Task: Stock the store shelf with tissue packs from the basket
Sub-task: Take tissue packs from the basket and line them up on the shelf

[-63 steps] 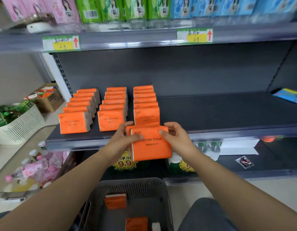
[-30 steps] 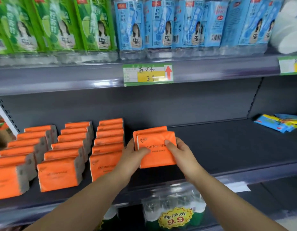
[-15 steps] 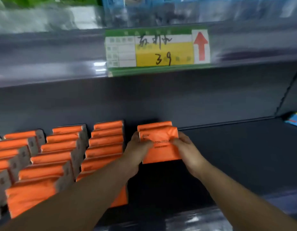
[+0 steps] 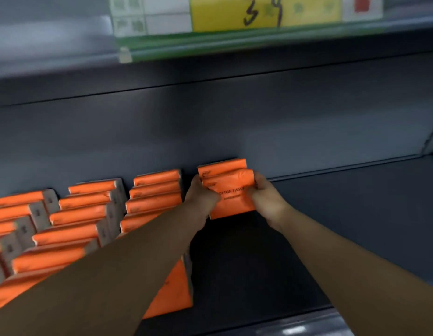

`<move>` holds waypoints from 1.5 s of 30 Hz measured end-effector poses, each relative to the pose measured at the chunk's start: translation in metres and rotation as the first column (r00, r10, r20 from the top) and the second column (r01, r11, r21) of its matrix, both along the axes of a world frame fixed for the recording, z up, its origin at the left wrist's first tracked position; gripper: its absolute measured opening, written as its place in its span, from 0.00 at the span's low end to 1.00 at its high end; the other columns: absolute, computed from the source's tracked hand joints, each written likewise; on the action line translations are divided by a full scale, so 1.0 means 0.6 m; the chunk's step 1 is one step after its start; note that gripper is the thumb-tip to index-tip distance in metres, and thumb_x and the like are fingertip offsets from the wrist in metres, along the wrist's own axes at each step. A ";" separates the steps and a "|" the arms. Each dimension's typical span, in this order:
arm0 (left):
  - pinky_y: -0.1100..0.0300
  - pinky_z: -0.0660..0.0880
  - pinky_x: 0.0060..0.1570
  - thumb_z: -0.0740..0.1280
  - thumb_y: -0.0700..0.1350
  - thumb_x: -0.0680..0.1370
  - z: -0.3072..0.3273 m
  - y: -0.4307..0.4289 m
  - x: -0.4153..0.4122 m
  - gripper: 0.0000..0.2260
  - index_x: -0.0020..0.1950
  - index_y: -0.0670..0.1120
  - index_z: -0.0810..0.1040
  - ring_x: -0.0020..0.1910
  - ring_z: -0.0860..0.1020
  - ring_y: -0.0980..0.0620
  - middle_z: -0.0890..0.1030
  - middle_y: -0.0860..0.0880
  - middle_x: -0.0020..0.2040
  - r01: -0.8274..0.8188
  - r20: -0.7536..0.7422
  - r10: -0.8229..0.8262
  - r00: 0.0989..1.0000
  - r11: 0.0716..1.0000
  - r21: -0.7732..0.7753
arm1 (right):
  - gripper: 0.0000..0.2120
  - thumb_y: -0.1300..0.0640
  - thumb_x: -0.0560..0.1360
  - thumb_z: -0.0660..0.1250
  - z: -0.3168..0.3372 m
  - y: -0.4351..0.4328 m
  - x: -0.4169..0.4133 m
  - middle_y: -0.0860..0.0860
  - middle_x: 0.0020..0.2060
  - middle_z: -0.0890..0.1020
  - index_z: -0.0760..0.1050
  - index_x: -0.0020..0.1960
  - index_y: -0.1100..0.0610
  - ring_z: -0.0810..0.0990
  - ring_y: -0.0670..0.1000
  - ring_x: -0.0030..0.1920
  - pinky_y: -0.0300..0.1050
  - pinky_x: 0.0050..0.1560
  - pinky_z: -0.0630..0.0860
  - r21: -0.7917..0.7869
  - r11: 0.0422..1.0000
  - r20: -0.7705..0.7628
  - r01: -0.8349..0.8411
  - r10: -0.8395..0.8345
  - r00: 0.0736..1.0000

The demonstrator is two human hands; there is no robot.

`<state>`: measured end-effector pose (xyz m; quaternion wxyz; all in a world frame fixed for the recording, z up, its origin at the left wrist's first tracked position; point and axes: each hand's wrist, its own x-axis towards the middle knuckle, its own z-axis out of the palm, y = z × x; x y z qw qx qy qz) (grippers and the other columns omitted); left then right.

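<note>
Tissue packs: two orange tissue packs (image 4: 231, 192), upright, one behind the other, printed face toward you, deep on the shelf (image 4: 344, 214).
Left hand: your left hand (image 4: 202, 198) grips the packs' left end, fingers curled round it.
Right hand: your right hand (image 4: 265, 201) clasps the right end the same way.
Direction from grip: the packs sit squarely between your two hands, neither hand nearer.
Long axis: runs left to right, in line with the back wall (image 4: 210, 132).
Gap behind: the rear pack looks close to the wall; whether it touches, you cannot tell.
Neighbours: the stocked rows (image 4: 152, 190) stand just to the left, apart from the held pair.
Likely next: settle the pair and let go, starting a fourth row.
</note>
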<state>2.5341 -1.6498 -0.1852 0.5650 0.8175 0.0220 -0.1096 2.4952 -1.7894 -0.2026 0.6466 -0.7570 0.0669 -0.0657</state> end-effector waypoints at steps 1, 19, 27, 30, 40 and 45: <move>0.45 0.74 0.61 0.66 0.35 0.75 0.000 0.000 0.004 0.24 0.68 0.51 0.66 0.54 0.74 0.46 0.75 0.48 0.54 0.000 0.000 0.000 1.000 1.000 0.004 | 0.18 0.66 0.79 0.53 -0.002 0.000 0.004 0.46 0.51 0.78 0.68 0.61 0.47 0.76 0.44 0.52 0.36 0.46 0.71 -0.005 1.000 -0.002 -0.002 0.002 1.000; 0.44 0.73 0.63 0.65 0.38 0.76 -0.013 0.000 0.043 0.20 0.68 0.48 0.70 0.60 0.75 0.43 0.77 0.44 0.61 0.068 -0.078 -0.058 0.995 0.989 0.133 | 0.22 0.66 0.79 0.53 -0.026 -0.001 0.034 0.48 0.53 0.77 0.66 0.70 0.51 0.74 0.47 0.53 0.39 0.52 0.69 -0.124 0.992 -0.085 0.017 -0.027 0.996; 0.45 0.73 0.62 0.63 0.39 0.77 -0.017 0.000 0.046 0.18 0.67 0.45 0.70 0.59 0.75 0.42 0.76 0.43 0.61 0.041 -0.062 -0.030 0.998 0.983 0.180 | 0.22 0.65 0.79 0.53 -0.029 -0.003 0.038 0.53 0.59 0.77 0.65 0.71 0.52 0.75 0.52 0.58 0.46 0.58 0.72 -0.200 0.978 -0.100 0.052 -0.073 0.992; 0.50 0.75 0.56 0.63 0.39 0.77 -0.010 0.003 0.046 0.18 0.67 0.43 0.68 0.55 0.76 0.42 0.76 0.42 0.57 0.015 0.007 -0.017 1.000 0.974 0.224 | 0.23 0.64 0.80 0.53 -0.025 -0.005 0.033 0.52 0.61 0.76 0.62 0.73 0.51 0.75 0.52 0.60 0.48 0.59 0.73 -0.212 0.974 -0.074 0.077 -0.094 0.993; 0.62 0.70 0.35 0.64 0.39 0.77 0.045 0.000 -0.012 0.27 0.75 0.46 0.62 0.37 0.72 0.54 0.74 0.50 0.45 0.017 0.146 -0.057 0.988 0.964 0.265 | 0.24 0.64 0.78 0.56 0.026 0.011 -0.023 0.53 0.64 0.73 0.61 0.73 0.51 0.74 0.47 0.54 0.39 0.52 0.68 -0.407 0.910 0.064 0.078 -0.057 0.996; 0.60 0.71 0.43 0.63 0.39 0.76 0.085 0.011 -0.056 0.28 0.76 0.46 0.61 0.46 0.77 0.47 0.76 0.45 0.54 0.055 0.189 -0.119 0.975 0.948 0.313 | 0.29 0.62 0.79 0.57 0.062 0.022 -0.075 0.52 0.78 0.53 0.52 0.78 0.52 0.51 0.51 0.77 0.48 0.76 0.52 -0.630 0.776 0.016 0.008 0.002 1.000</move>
